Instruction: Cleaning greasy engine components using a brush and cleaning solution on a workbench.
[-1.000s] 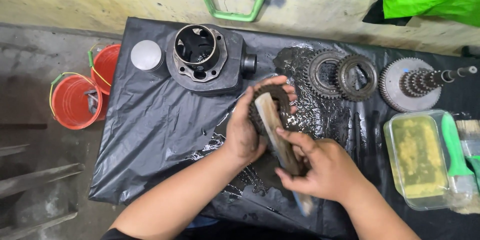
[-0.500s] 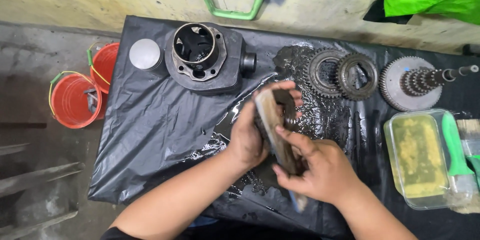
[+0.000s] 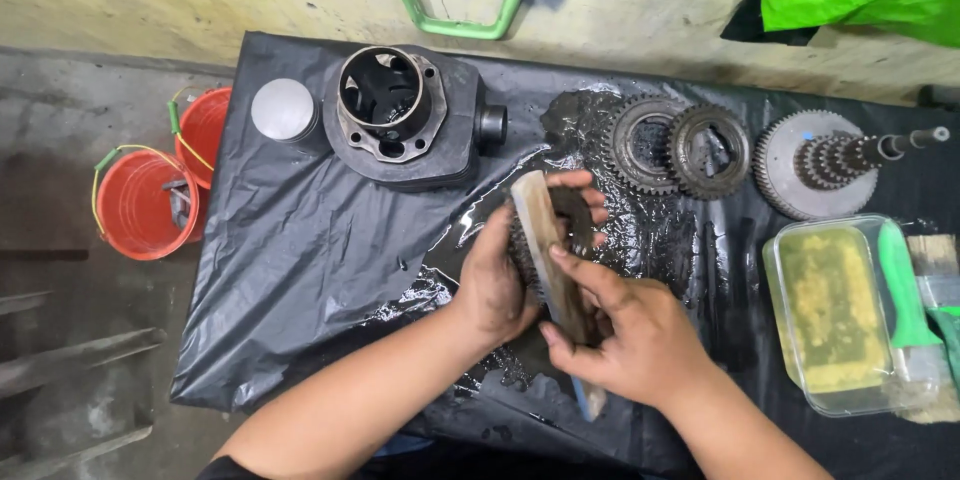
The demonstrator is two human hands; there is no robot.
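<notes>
— Two hands busy over the bench: left hand closed round the gear, right hand gripping the brush.
— Judging by that, brush along the teeth and turn the gear; wet sheet catches drips.

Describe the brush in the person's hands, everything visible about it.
The brush has a long, flat, pale wooden back, worn and grimy, with its bristles turned away from the camera. It slants from upper left to lower right above the wet black sheet. The right hand wraps its lower half; its end sticks out below that hand. Its bristle side is pressed against a dark toothed gear held by the left hand.
</notes>
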